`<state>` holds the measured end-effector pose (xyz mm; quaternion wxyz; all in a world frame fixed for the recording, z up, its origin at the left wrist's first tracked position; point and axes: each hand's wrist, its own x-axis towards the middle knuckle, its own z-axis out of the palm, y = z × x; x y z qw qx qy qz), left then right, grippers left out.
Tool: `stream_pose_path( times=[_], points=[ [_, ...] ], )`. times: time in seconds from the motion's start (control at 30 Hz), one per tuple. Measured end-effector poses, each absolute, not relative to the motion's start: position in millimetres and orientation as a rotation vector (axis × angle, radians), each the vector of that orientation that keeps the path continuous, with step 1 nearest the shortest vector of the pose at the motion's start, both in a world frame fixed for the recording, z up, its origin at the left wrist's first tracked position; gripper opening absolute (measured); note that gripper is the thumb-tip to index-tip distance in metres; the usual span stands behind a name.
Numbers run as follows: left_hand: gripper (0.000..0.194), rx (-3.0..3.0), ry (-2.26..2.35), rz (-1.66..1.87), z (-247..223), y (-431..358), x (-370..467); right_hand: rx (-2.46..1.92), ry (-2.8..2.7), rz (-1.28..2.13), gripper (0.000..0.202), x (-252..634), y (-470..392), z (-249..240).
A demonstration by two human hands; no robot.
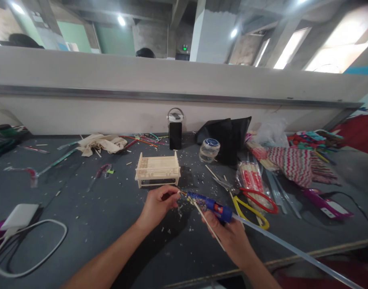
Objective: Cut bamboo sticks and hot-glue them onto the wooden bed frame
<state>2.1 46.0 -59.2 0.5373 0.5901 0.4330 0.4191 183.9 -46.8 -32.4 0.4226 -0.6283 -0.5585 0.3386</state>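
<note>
While gripping glue gun (203, 202) and thin stick (213, 230) in right hand (234, 239), points nozzle (183, 193) at left hand (156, 205), fingertips pinched, contents unclear, likely for precise aim, with wooden rack (158, 173) just beyond left hand.

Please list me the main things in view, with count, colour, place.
stick model: one, pale, centre
glue gun: one, blue, right hand
glue stick: one, translucent, gun's rear
thin stick: one, pale, by right hand
scissors: one, red-yellow handles, beside gun
jar: one, clear, blue lid, behind scissors
pouch: one, black, behind jar
phone: one, black, behind model
handled bottle: one, white, behind phone
cloth: one, beige, rear left
packet: one, red-white, right
striped fabric: pink-white, right; count unclear
adapter: one, white, left
purple objects: two, left and right
scraps: many, pale, across table
table: one, dark grey, foreground
left hand: one, bare, gun's tip
right hand: one, bare, round gun
</note>
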Motion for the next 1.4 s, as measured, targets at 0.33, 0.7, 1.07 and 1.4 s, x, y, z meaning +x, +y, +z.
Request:
stream_pose_path(
  times=[0.33,0.7,1.07,1.4],
  points=[
    [0.015,1.403,1.01,1.007,-62,47,2,-1.551,-1.386,0.887,0.045,186,-45,-37],
    [0.017,1.423,1.021,1.014,-61,46,3,-1.564,-1.453,0.887,0.046,191,-43,-43],
    [0.016,1.422,1.019,1.021,-57,45,4,-1.569,-1.456,0.883,0.047,191,-44,-46],
    [0.014,1.424,1.021,1.03,-57,45,4,-1.575,-1.454,0.879,0.048,191,-44,-43]
  ],
)
